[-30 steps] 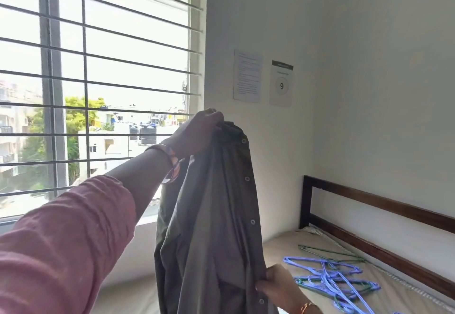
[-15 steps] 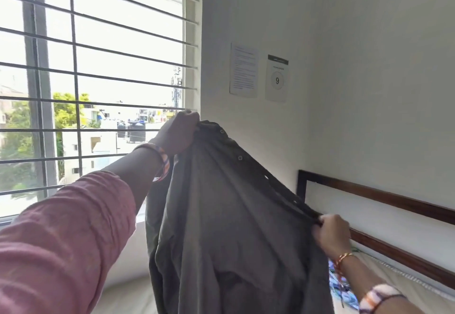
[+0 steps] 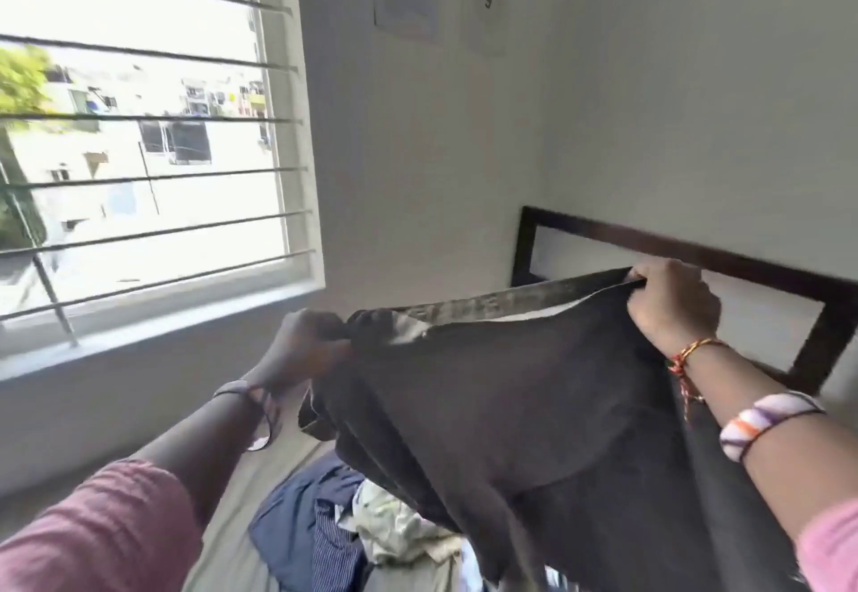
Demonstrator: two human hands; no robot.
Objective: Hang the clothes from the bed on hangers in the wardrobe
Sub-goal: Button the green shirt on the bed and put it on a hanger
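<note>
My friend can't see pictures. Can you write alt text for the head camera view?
Two hands, left hand and right hand, hold a dark grey cloth shirt stretched out above a pile of blue and pale clothes on a bed, beside a barred window.

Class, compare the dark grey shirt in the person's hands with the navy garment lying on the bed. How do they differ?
The dark grey shirt is held up, stretched between the left hand and right hand; the navy garment lies crumpled on the bed. The shirt is grey, the garment blue. Both are off hangers.
</note>
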